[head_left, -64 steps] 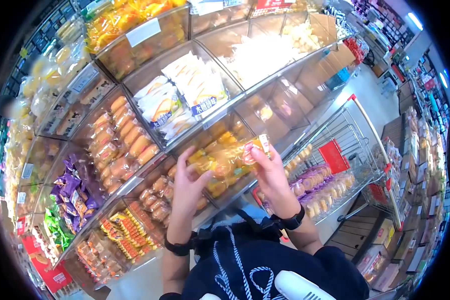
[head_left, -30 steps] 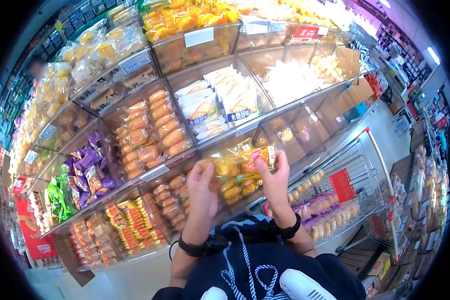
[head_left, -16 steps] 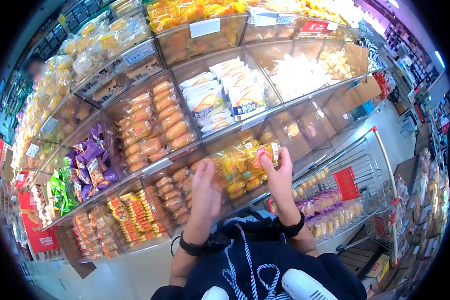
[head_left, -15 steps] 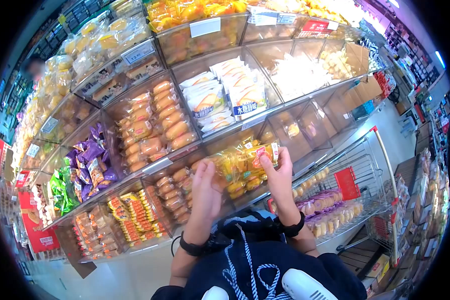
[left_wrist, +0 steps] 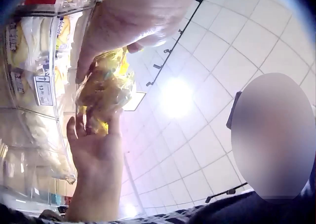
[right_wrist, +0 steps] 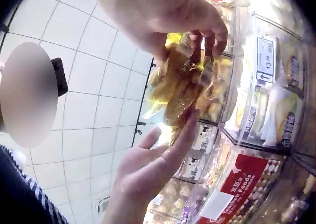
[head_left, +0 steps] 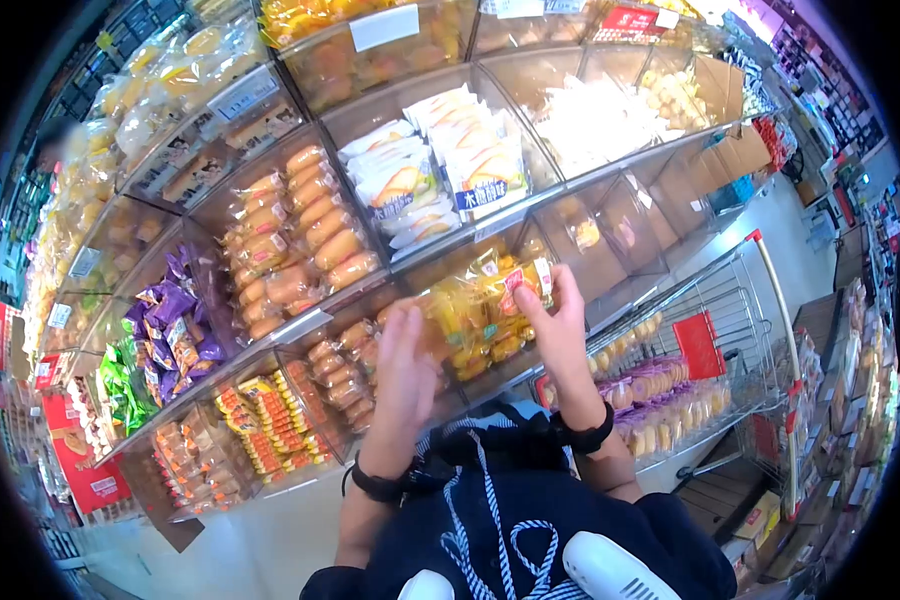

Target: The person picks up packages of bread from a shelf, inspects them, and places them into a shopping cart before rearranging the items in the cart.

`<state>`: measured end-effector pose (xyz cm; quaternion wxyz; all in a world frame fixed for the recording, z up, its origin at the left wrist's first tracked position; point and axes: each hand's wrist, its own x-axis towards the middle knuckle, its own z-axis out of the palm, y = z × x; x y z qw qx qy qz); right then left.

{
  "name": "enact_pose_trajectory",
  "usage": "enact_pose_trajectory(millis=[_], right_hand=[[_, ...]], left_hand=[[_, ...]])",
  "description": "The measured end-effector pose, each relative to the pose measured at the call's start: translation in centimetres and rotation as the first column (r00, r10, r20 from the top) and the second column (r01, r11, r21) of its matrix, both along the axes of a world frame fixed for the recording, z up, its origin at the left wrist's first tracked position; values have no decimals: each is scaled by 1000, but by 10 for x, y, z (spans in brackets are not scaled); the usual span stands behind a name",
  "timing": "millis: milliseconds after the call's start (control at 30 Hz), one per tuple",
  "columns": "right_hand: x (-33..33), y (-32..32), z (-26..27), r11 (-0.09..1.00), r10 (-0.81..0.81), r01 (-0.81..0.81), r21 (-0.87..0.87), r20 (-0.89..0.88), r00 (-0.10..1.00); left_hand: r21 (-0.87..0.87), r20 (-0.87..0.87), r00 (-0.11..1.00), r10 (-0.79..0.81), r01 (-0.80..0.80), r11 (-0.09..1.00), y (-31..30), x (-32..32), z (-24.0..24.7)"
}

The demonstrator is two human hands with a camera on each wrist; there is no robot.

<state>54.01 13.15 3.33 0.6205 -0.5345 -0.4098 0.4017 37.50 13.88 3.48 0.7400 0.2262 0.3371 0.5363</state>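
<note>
A clear, shiny packet of yellow-brown baked goods (head_left: 485,300) with a red label hangs level over a bin of similar yellow packets (head_left: 505,335). My right hand (head_left: 558,325) grips its labelled end, thumb on the front and fingers behind, as the right wrist view also shows. My left hand (head_left: 407,375), blurred in the head view, is at the other end with its fingers straight. From the right wrist camera, these left fingers (right_wrist: 182,142) lie along the packet (right_wrist: 180,88). In the left wrist view the crinkled packet (left_wrist: 106,88) sits between both hands.
Tiered clear bins hold white bread packets (head_left: 475,150), long wrapped rolls (head_left: 315,215) and purple snack packs (head_left: 175,325). A shopping cart (head_left: 740,310) with a red panel stands at the right, near round purple-edged packs (head_left: 645,385). A side shelf (head_left: 820,400) runs along the far right.
My left fingers, pinching the packet's end about a second ago, are now straight beside it. The packet tilts more, its labelled end higher, still in my right hand. The head view shifts slightly.
</note>
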Motion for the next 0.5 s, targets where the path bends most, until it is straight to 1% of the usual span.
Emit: enact_pose_trajectory(millis=[33, 133, 167, 267, 300, 333, 367, 400, 433, 467, 500], right_hand=[[2, 3, -3, 1000, 20, -21, -2, -44, 999], [0, 11, -21, 995, 72, -71, -71, 19, 997], [-5, 13, -30, 988, 135, -140, -69, -81, 988], [-18, 14, -54, 989, 138, -136, -62, 38, 990], [-17, 14, -56, 971, 235, -231, -54, 85, 968], [-14, 15, -62, 955, 275, -281, -90, -75, 959], [-11, 18, -71, 935, 301, -334, -118, -235, 924], [-8, 20, -80, 910, 313, -390, -138, -389, 866], [-3, 24, -89, 905, 270, -377, -197, -419, 867], [9, 30, -122, 886, 352, -375, -275, -129, 927], [24, 35, -173, 870, 428, -354, -343, 167, 888]], left_hand=[[35, -13, 1000, -23, 23, 999, 3, 1, -2], [-17, 22, 996, -92, 92, 996, 9, 7, 0], [-40, -145, 980, -136, 132, 991, 13, 8, -5], [112, -375, 927, -28, 76, 991, 6, 11, -18], [36, -381, 925, -6, 21, 999, 5, 9, -21], [-19, -364, 931, 22, -31, 999, 6, 3, -25], [-58, -341, 936, 83, -109, 992, 6, -6, -35], [-98, -321, 935, 148, -188, 977, 6, -17, -44], [-114, -314, 932, 182, -228, 967, 6, -28, -45], [-126, -307, 926, 221, -270, 955, 5, -39, -45], [-95, -365, 894, 261, -315, 944, 3, -46, -41]])
